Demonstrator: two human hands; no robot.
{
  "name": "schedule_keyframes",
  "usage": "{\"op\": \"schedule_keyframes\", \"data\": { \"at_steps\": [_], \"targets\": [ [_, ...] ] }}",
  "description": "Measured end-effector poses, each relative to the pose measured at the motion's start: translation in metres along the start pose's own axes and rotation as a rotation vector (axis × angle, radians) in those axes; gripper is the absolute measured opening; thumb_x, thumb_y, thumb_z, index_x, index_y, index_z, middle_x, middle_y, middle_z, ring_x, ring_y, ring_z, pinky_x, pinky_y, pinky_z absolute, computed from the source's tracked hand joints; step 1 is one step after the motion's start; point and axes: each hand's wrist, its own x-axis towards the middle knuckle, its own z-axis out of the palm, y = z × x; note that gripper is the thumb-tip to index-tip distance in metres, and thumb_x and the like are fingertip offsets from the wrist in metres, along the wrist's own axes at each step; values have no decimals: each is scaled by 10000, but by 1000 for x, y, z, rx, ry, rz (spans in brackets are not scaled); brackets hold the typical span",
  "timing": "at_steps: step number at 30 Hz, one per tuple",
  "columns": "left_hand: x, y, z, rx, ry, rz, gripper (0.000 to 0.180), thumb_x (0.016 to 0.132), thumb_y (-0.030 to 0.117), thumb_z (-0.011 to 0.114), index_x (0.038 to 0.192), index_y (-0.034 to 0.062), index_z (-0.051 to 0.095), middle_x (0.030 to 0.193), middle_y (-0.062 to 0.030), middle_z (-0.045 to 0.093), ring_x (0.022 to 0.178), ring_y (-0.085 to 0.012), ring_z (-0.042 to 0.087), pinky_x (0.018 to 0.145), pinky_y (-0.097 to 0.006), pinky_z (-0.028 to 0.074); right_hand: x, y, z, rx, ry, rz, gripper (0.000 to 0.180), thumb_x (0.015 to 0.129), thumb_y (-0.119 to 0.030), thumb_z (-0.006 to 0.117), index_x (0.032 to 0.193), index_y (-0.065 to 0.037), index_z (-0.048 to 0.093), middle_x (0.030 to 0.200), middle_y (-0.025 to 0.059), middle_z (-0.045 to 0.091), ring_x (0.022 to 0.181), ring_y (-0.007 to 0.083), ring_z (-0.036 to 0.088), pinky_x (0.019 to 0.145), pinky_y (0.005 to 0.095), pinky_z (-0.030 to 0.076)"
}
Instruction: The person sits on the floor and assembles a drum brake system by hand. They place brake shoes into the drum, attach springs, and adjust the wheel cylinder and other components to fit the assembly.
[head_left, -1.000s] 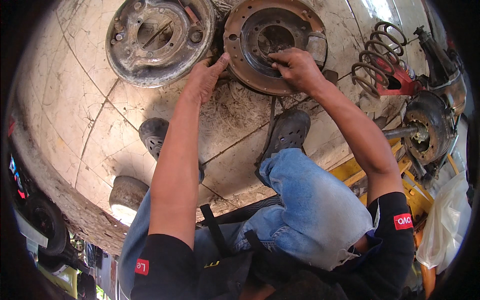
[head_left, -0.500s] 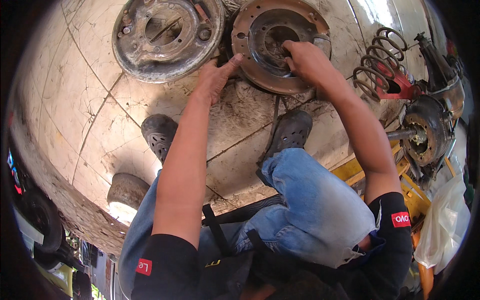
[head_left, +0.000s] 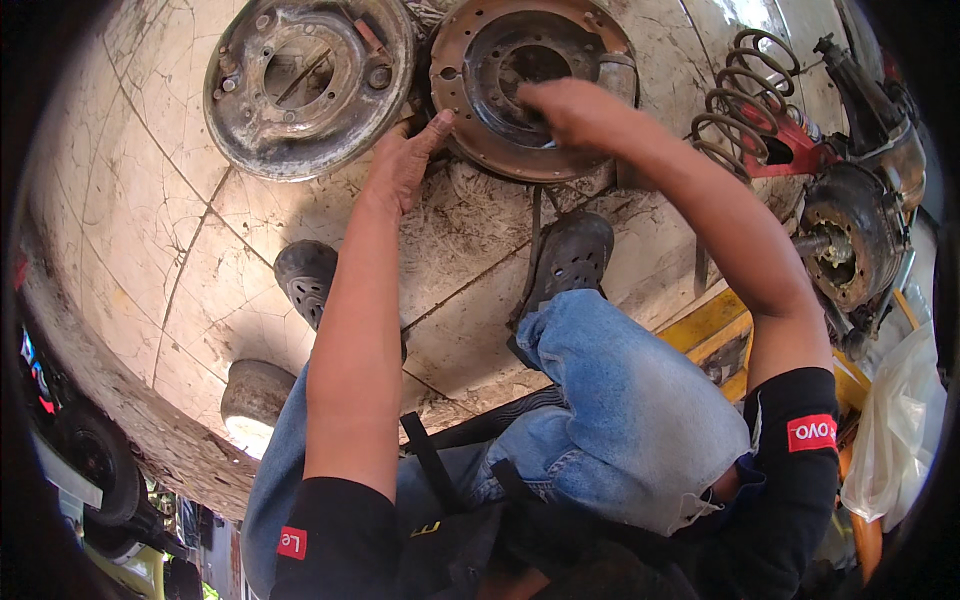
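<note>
Upper centre of the frame, the brown round metal plate [head_left: 488, 108] looks heavy and stiff, best held by its outer rim [head_left: 464, 140]. The blurred right hand [head_left: 580, 115] curls over it, the left hand [head_left: 400, 168] sets a thumb against the rim; I cannot tell whether either grip closes on anything.

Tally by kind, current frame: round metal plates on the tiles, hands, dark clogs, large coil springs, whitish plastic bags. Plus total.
Round metal plates: 2 (grey plate, rust-brown plate)
Hands: 2 (left hand, right hand)
Dark clogs: 2 (left clog, right clog)
Large coil spring: 1
Whitish plastic bag: 1
Total: 8
</note>
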Motion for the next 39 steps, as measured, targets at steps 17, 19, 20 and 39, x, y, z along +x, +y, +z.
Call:
{"op": "schedule_keyframes", "data": {
  "at_steps": [17, 19, 20, 39],
  "targets": [
    [19, -21, -6, -63, -27, 57, 659, 849, 417, 722, 1326, 28, 485, 1286, -87, 546, 1145, -214, 515, 974, -375, 424, -35, -18, 23, 34, 402, 94, 243, 883, -215, 588, 1075, -68, 612, 975, 150, 646, 984, 349, 597, 843, 432, 479],
    [27, -26, -6, -83, -40, 52, 627, 860, 396, 715, 1319, 35, 485, 1252, -77, 564, 1124, -211, 534, 953, -375, 456, -12, -13, 22, 108, 382, 97, 266, 892, -248, 588, 1056, -51, 658, 955, 170, 663, 951, 362, 618, 824, 439, 489],
    [28, -27, -7, -86, -47, 47, 616, 864, 388, 711, 1318, 39, 484, 1238, -74, 570, 1117, -210, 541, 946, -375, 467, -2, -16, 19, 168, 285, 138, 286, 887, -258, 599, 1061, -41, 667, 958, 182, 668, 942, 367, 625, 823, 435, 490],
    [22, -28, -7, -51, -14, 87, 851, 798, 512, 742, 1329, -83, 445, 1253, -174, 560, 1135, -239, 544, 983, -342, 424, 26, -18, 15, 597, -50, 378, 391, 836, -354, 646, 965, 10, 706, 830, 222, 667, 768, 313, 658, 723, 413, 500]
  ]
}}
